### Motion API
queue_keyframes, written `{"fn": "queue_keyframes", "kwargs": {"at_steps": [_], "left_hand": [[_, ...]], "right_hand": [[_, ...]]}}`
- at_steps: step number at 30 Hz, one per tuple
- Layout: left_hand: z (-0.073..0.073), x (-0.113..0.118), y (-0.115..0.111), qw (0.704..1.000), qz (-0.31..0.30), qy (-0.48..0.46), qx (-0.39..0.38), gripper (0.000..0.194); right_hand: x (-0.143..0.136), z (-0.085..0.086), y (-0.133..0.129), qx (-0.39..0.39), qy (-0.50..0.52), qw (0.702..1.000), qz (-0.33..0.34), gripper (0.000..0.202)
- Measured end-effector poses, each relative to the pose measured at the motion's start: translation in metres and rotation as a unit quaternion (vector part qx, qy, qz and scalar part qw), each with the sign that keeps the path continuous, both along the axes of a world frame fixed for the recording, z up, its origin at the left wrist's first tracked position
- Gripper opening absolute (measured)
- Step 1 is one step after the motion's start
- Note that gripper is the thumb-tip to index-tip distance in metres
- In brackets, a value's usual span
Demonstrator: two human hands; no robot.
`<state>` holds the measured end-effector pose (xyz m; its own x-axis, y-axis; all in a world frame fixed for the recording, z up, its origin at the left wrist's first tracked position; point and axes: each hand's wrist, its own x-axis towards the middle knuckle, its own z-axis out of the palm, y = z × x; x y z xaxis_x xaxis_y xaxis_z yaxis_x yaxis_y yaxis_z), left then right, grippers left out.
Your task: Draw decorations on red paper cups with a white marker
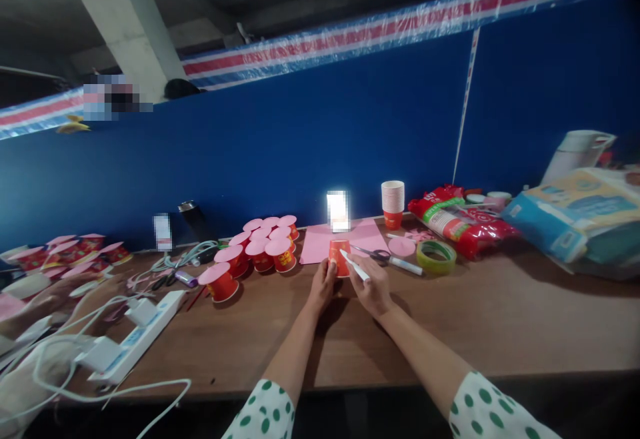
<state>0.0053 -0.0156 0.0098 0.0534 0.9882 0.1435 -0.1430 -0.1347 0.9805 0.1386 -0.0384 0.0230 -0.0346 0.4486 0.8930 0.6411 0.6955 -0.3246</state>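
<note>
Looks partway along, judging by the table (225, 339). Apparently done: a cluster of topped cups (240, 267) to the left of the hands, red and base up, with pink discs across the bases; also, at the far left, another batch (65, 255) of much the same look. Apparently left: the cup (340, 259) in hand, red and base up too but without any disc to be seen, plus a stack (393, 205) behind it to the right, rims upward. Also within reach, a loose disc (401, 246) near the scissors (380, 255). Held between both hands, in front of the pink sheet (369, 231), the cup; resting on the wood or just above it, impossible to tell. In the left hand (325, 281), fingers closed round the near left side of the cup, gripping it steady. In the right hand (373, 285), a white pen (356, 267) pinched in bent fingers, slanting up toward the cup's front; touching there or just short, too small to tell.
</note>
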Motion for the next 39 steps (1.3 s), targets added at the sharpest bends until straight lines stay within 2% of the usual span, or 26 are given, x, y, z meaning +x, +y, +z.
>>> {"fn": "queue_keyframes", "kwargs": {"at_steps": [8, 15, 28, 32, 36, 39], "left_hand": [[-0.003, -0.001, 0.002, 1.0, -0.004, 0.003, -0.019, 0.044], [-0.008, -0.005, 0.008, 0.999, -0.008, -0.001, -0.033, 0.048], [-0.008, -0.005, 0.007, 0.999, -0.008, 0.043, 0.011, 0.045], [-0.003, -0.005, 0.004, 0.998, -0.009, 0.054, 0.026, 0.045], [0.002, -0.005, 0.0, 0.993, 0.003, 0.09, 0.081, 0.042], [0.001, -0.004, 0.0, 0.995, 0.003, 0.069, 0.076, 0.044]], "right_hand": [[0.0, 0.002, -0.001, 0.015, 0.01, 1.0, -0.008, 0.025], [0.001, 0.002, 0.0, 0.018, 0.013, 1.0, -0.012, 0.025], [0.002, 0.003, 0.0, 0.019, 0.019, 1.0, -0.015, 0.028], [0.001, 0.002, 0.001, 0.018, 0.021, 1.0, -0.01, 0.028], [0.0, -0.001, 0.002, 0.014, 0.017, 1.0, 0.0, 0.026], [0.0, -0.002, 0.002, 0.014, 0.015, 1.0, 0.004, 0.026]]}}
